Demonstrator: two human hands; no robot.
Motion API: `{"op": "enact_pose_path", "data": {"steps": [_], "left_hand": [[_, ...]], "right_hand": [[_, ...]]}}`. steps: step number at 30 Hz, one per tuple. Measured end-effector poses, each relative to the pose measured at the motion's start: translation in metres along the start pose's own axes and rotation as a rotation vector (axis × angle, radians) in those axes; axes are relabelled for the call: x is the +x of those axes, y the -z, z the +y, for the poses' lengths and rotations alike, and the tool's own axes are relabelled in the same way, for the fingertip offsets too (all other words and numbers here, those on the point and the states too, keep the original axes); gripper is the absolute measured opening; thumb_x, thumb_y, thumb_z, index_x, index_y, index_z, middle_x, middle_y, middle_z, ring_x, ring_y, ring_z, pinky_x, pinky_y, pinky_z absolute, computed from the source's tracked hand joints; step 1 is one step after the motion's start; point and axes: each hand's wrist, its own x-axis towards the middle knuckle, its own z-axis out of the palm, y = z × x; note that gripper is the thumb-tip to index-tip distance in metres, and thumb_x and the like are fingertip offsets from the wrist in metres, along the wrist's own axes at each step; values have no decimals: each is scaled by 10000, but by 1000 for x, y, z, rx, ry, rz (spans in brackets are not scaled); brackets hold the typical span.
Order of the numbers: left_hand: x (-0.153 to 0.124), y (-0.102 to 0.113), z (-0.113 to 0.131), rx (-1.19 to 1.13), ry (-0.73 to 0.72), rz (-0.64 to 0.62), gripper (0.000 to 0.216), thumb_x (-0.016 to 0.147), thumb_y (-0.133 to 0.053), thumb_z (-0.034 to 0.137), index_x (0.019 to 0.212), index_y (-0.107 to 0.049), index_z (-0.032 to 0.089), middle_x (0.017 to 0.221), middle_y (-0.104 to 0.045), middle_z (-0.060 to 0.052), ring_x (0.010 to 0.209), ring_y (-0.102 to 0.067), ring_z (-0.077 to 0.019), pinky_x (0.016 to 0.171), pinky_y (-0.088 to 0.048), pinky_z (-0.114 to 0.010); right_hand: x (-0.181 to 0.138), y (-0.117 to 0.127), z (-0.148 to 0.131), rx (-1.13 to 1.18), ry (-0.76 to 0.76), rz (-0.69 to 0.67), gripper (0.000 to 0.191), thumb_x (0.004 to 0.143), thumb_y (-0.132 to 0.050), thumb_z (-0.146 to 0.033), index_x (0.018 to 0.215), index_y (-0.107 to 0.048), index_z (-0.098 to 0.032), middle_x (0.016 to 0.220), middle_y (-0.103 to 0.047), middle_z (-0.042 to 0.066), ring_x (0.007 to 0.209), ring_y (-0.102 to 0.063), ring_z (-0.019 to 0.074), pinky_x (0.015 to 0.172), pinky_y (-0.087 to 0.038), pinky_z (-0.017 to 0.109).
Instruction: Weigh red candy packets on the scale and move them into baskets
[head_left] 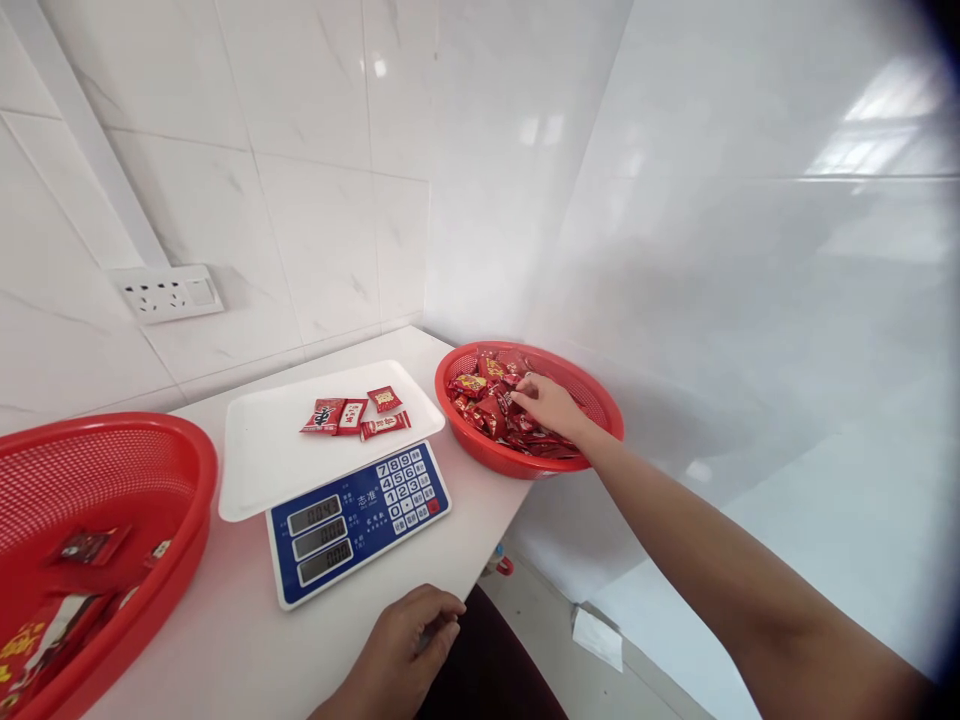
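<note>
My right hand (547, 403) reaches into the red basket (600, 388) at the counter's far right corner, fingers pinched on a red-wrapped candy (512, 381) atop the pile. My left hand (409, 640) rests on the front edge of the white counter, fingers curled under, nothing visible in it. Between the hands stands a blue digital scale (360, 520) with a white tray (255, 460). Several red candy packets (352, 415) lie on the tray.
A second, larger red basket (150, 450) sits at the left edge with a few packets (90, 545) inside. A wall socket (166, 292) is mounted on the tiled wall. The counter (480, 520) ends just right of the scale; floor lies below.
</note>
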Motion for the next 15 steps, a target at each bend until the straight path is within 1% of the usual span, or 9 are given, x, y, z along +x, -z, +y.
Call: {"op": "enact_pose_path", "data": {"steps": [1, 2, 5, 6, 7, 10, 13, 15], "left_hand": [[0, 0, 1, -2, 2, 0, 185, 835, -436, 235, 902, -609, 219, 897, -635, -30, 794, -586, -149, 717, -456, -224], [0, 1, 1, -3, 2, -1, 184, 835, -438, 236, 900, -609, 219, 897, -635, -29, 795, -585, -149, 716, -456, -225], [-1, 1, 3, -7, 5, 3, 181, 834, -441, 237, 890, -612, 221, 893, -634, -25, 788, -584, -148, 713, -456, -226], [-1, 1, 4, -6, 7, 5, 180, 833, -442, 236, 886, -613, 221, 888, -634, -24, 781, -583, -146, 708, -456, -226], [-1, 1, 4, -4, 8, 6, 180, 833, -441, 235, 882, -614, 221, 884, -635, -23, 776, -582, -145, 706, -456, -226], [-2, 0, 3, 4, 6, 14, 180, 830, -442, 237, 879, -614, 221, 879, -636, -23, 768, -580, -143, 703, -456, -225], [-2, 0, 2, 12, -1, 20, 183, 828, -442, 240, 881, -616, 219, 877, -638, -25, 772, -581, -145, 709, -457, -225], [-2, 0, 1, 14, 0, 17, 183, 827, -444, 235, 883, -617, 219, 877, -640, -25, 774, -583, -146, 709, -458, -223]], "right_hand": [[-3, 4, -4, 29, 12, -50, 155, 729, -541, -329, 793, -589, -196, 806, -639, 16, 738, -564, 153, 692, -419, 270], [-7, 7, -9, 76, 19, -157, 164, 734, -534, -334, 797, -599, -197, 810, -647, 18, 734, -571, 154, 674, -428, 266], [-16, 9, -20, 179, 24, -636, 170, 727, -534, -314, 793, -653, -213, 797, -677, 12, 688, -590, 155, 598, -443, 251], [-18, 8, -22, 162, 27, -737, 150, 705, -549, -280, 767, -673, -222, 788, -685, 6, 685, -595, 160, 588, -443, 251], [-18, 5, -23, 125, 30, -781, 134, 674, -564, -238, 727, -687, -230, 774, -690, 1, 683, -599, 168, 582, -442, 254], [-15, -4, -21, 44, 6, -768, 160, 578, -582, -145, 627, -699, -242, 729, -699, -6, 641, -612, 187, 538, -437, 264], [-8, -8, -13, 28, -14, -776, 223, 509, -606, -121, 647, -709, -263, 702, -700, -9, 564, -613, 181, 493, -434, 263], [-4, -10, -4, -2, -13, -746, 298, 476, -634, -117, 708, -715, -285, 736, -705, -8, 559, -615, 182, 496, -437, 268]]}}
